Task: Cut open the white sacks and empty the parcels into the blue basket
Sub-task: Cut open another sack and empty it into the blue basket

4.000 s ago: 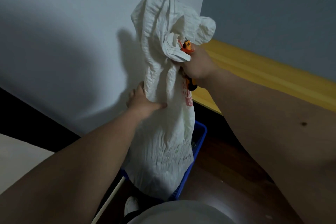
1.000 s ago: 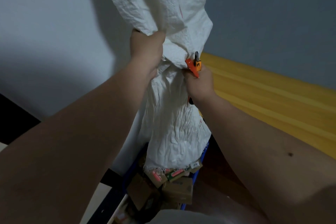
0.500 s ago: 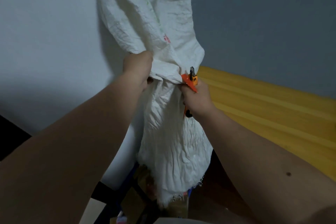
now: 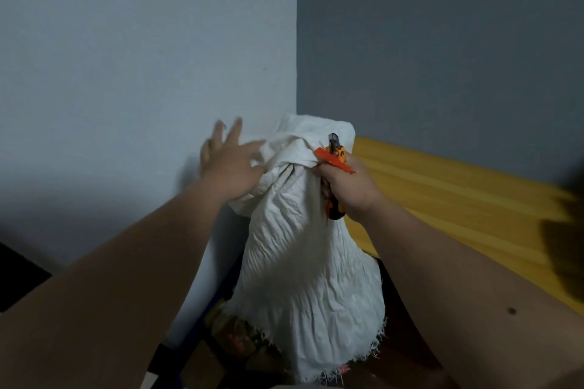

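Note:
A crumpled white sack (image 4: 303, 262) hangs upside down in front of me, its frayed cut mouth low over the blue basket (image 4: 202, 322). My right hand (image 4: 350, 189) clutches the bunched top of the sack together with an orange utility knife (image 4: 335, 151). My left hand (image 4: 230, 164) is blurred, its fingers spread apart, touching the sack's upper left fold without gripping it. Under the sack's mouth lie several cardboard parcels (image 4: 237, 335), dim and partly hidden.
A white wall (image 4: 142, 73) meets a grey wall (image 4: 442, 41) in the corner right behind the sack. A yellow surface (image 4: 458, 199) runs along the right side. Dark floor (image 4: 407, 350) shows below the sack at right.
My left hand has let go of the sack and spread its fingers. The sack's upper part has dropped lower, and its mouth hangs over the parcels that fell out.

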